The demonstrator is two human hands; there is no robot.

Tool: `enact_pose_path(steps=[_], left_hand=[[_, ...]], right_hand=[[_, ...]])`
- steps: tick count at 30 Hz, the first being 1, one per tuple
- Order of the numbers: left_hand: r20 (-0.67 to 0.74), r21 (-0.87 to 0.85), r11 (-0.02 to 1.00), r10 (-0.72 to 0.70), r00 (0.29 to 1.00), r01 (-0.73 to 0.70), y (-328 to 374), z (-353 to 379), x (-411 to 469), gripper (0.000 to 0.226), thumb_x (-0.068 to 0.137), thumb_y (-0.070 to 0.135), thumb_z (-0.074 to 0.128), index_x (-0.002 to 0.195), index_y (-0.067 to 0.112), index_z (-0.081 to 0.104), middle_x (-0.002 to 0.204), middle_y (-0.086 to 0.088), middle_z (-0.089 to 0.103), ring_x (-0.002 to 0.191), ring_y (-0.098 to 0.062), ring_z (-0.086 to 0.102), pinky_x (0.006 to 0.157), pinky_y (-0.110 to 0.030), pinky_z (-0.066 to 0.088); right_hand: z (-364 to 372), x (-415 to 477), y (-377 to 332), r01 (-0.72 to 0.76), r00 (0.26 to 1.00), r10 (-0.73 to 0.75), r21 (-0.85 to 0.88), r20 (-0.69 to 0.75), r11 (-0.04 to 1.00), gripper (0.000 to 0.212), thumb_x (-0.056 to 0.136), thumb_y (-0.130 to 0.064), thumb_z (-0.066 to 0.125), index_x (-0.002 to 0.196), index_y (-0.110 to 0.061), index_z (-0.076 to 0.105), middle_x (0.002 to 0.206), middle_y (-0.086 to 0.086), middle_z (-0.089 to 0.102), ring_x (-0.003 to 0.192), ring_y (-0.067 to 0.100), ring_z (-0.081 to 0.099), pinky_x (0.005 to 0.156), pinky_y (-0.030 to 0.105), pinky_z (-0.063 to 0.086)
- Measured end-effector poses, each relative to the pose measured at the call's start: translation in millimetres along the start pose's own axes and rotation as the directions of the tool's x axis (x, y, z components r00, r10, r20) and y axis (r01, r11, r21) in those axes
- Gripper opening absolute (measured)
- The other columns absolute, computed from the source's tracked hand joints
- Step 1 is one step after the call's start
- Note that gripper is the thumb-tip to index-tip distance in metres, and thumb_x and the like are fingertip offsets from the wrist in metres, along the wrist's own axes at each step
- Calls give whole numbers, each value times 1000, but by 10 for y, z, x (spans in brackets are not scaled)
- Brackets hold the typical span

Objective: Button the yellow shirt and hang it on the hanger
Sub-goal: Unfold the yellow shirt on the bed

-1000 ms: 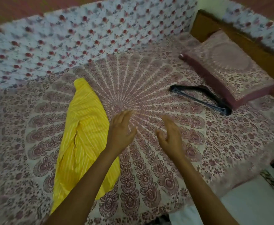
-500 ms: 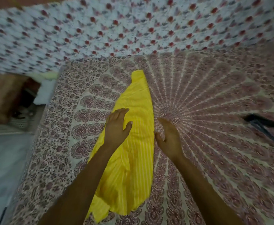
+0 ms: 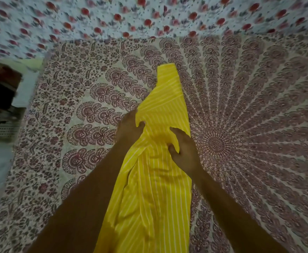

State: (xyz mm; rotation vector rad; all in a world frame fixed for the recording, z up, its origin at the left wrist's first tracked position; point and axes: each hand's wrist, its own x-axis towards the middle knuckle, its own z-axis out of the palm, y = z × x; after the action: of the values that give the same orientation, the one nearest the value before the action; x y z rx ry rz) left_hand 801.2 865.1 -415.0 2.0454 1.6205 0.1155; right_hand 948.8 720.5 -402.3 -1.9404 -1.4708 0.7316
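The yellow shirt (image 3: 160,189) with thin white stripes lies folded in a long narrow strip on the patterned bedspread (image 3: 250,125), running from the near edge toward the middle. My left hand (image 3: 128,129) grips the shirt's left edge, the thumb pinching a fold of cloth. My right hand (image 3: 184,148) holds the cloth just to the right, fingers curled into the fabric. The cloth bunches between the two hands. No buttons show. The hanger is out of view.
A white cloth with red flowers (image 3: 149,17) covers the wall side at the back. The bed's left edge (image 3: 38,99) drops to the floor, with dark blurred objects (image 3: 1,95) beside it.
My view swung left, so the hanger and pillow left the frame. Both hands came from above the bedspread onto the shirt and took hold of its cloth.
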Motion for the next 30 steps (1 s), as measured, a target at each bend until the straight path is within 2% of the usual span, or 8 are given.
enact_pose_path(steps=[6,9,11,14,18,22,24,30], left_hand=[[152,-114,967,-210,966,228,-116,288,447,63,92,30,51,144,11,22,140,-24,41,128,-39,40,103,-45,34],[0,-61,974,-221,975,220,40,259,433,52,86,22,57,135,18,40,126,-19,55,117,-37,52,94,-45,43],[-120,-21,993,-121,985,120,211,198,313,47,85,17,56,131,20,48,126,-15,58,115,-34,55,92,-43,44],[-195,-90,968,215,957,-236,462,164,-34,42,83,18,58,124,16,56,122,-12,60,106,-32,60,87,-41,47],[-43,-267,841,477,878,-470,712,131,-492,43,78,28,51,117,15,63,107,-8,68,90,-26,65,77,-30,50],[172,-466,788,527,832,-402,867,-78,-825,46,75,14,50,120,10,60,104,-7,70,87,-13,67,79,-26,52],[190,-566,758,502,844,-323,844,-232,-946,40,78,6,51,117,6,61,101,-6,69,85,7,64,76,-13,50],[-47,-403,892,206,978,-207,588,-737,-1102,21,81,-2,55,93,8,69,96,-9,72,86,-6,65,77,-15,47]], right_hand=[[190,380,217,-23,1000,23,58,-3,998,55,82,-24,48,135,-8,43,137,12,49,125,29,47,103,41,39],[264,444,226,-156,985,171,281,-29,947,47,89,-18,49,133,-7,43,131,12,52,119,24,51,95,21,42],[269,480,155,-299,932,361,548,-6,781,37,92,-12,48,129,-8,47,116,10,57,99,17,58,79,8,42],[149,519,2,-345,867,498,731,8,589,35,84,-33,48,116,-18,53,112,6,60,97,16,57,83,22,44],[-198,652,-145,-392,831,519,873,200,292,50,94,-50,37,124,-14,53,122,9,61,110,22,60,88,32,51],[-541,519,-259,-419,876,443,757,191,501,8,89,-20,57,86,-16,63,83,2,70,73,10,68,69,28,56],[-681,376,-364,-413,883,442,710,158,571,21,82,3,56,75,-16,61,59,-4,66,53,7,62,50,19,48],[-1283,-21,-977,-413,845,530,708,63,573,19,86,-14,55,69,-21,51,73,1,54,68,18,54,73,36,47]])
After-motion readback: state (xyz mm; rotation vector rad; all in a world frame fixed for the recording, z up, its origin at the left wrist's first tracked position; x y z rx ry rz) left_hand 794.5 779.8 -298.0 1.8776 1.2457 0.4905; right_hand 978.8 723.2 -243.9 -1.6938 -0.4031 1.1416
